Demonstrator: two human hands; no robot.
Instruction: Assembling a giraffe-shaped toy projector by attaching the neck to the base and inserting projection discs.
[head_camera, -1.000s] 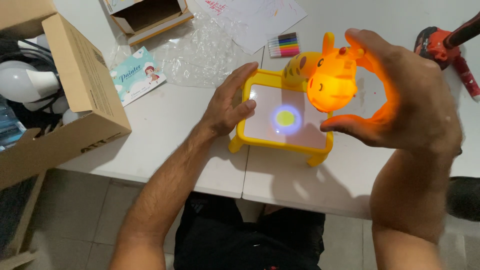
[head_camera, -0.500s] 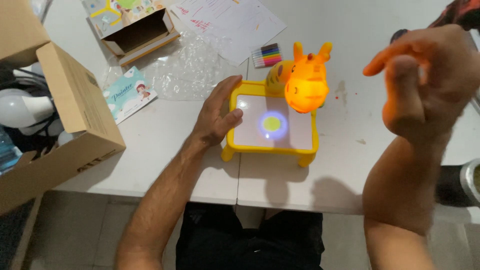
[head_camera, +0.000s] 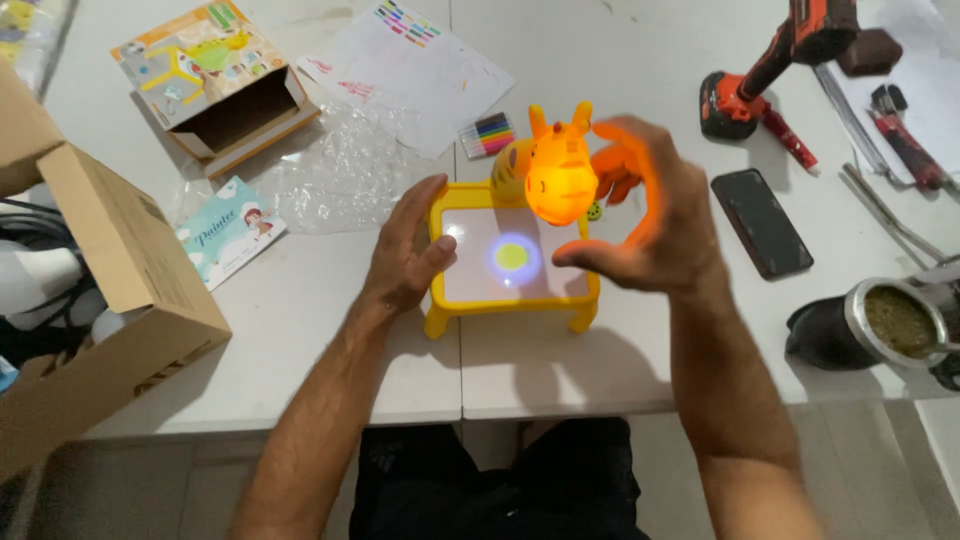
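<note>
A yellow toy projector (head_camera: 515, 262), made as a small footed drawing board with a glowing giraffe head (head_camera: 560, 178) raised over it, stands near the front edge of the white table (head_camera: 300, 330); a round spot of light is cast on its white panel. The board's left rim is pressed by the left hand (head_camera: 405, 250), fingers flat and together, thumb on the panel. The right hand (head_camera: 650, 220) is curved, fingers spread apart, just beside the lit head, lit orange by it; whether it is touched cannot be told. Behind the toy a row of coloured markers (head_camera: 487, 135) lies beside a printed sheet (head_camera: 405, 70) and crumpled clear wrap (head_camera: 340, 170). Further left an opened picture box (head_camera: 215, 85) in orange and green is seen, and a pale blue booklet (head_camera: 228, 232) below it. A brown cardboard carton (head_camera: 110, 300) overhangs the left edge. To the right lie a black phone (head_camera: 762, 222), a red cordless drill (head_camera: 770, 70) and a metal-rimmed cup of green herb (head_camera: 895, 322).
</note>
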